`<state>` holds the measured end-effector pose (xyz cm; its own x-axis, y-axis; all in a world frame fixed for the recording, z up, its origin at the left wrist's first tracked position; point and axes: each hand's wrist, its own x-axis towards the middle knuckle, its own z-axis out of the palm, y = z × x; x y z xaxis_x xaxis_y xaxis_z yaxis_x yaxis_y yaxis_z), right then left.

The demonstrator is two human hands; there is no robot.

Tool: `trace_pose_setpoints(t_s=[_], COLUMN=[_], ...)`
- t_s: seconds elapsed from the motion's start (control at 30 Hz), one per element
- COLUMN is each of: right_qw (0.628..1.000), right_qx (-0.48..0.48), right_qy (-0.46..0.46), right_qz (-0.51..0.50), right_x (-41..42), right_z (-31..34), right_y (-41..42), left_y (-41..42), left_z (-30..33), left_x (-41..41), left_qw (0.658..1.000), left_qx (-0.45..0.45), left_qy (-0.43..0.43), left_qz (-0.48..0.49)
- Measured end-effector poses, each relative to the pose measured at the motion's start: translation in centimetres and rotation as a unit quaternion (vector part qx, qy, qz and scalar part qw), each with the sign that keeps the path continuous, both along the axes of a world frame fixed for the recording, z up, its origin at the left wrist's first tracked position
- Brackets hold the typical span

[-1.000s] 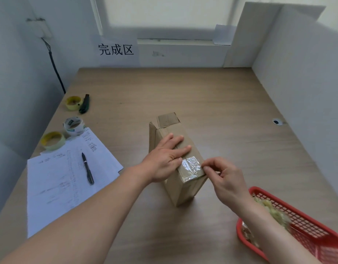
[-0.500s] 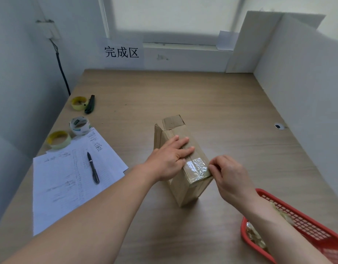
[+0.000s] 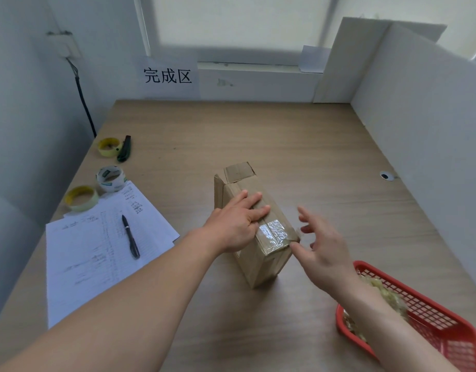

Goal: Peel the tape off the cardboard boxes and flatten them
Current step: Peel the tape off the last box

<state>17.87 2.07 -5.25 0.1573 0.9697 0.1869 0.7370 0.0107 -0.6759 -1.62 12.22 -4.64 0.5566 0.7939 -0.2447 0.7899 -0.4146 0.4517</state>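
Head view: the step in hand looks like freeing the clear glossy tape strip point(image 3: 275, 233) at the near end of the slim brown cardboard box point(image 3: 254, 232). To do it well, keep the left hand point(image 3: 235, 224) pressing flat on top, straight fingers holding the box steady, and catch the tape's edge with a fingernail. The right hand point(image 3: 324, 253) hovers at the box's 3 o'clock, fingers spread wide, holding nothing. The box stands mid-table, far flap lifted, its tape wrinkled.
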Motion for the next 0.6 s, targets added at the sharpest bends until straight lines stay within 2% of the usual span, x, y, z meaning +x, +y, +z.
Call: trace_pose_setpoints(t_s=[0.1,0.17,0.33,0.4,0.47,0.53,0.6], right_qw=[0.997,0.997,0.990,0.983,0.986,0.988,0.983], right_qx=[0.031,0.043,0.011,0.025,0.068,0.129,0.183], right_qy=[-0.063,-0.066,0.138,0.180,0.150,0.080,0.028], right_qz=[0.014,0.019,0.020,0.008,-0.013,-0.025,0.005], right_x=[-0.6,-0.9,-1.7,-1.8,-1.8,-2.3,-3.2], right_z=[0.1,0.1,0.3,0.7,1.0,1.2,1.1], right_y=[0.1,-0.4,-3.4,-3.8,-3.7,-3.5,-3.6], left_y=[0.0,0.1,0.3,0.3,0.3,0.3,0.3], left_z=[-0.1,-0.1,-0.1,-0.1,-0.1,0.0,0.0], left_x=[0.1,0.1,0.2,0.3,0.6,0.7,0.6], left_qw=[1.000,1.000,1.000,1.000,1.000,1.000,1.000], left_qx=[-0.001,-0.005,-0.004,-0.006,-0.009,-0.010,-0.010], left_qy=[0.002,0.003,0.006,0.003,0.004,0.005,0.006], left_qz=[0.002,0.005,0.002,0.004,0.003,0.002,0.000])
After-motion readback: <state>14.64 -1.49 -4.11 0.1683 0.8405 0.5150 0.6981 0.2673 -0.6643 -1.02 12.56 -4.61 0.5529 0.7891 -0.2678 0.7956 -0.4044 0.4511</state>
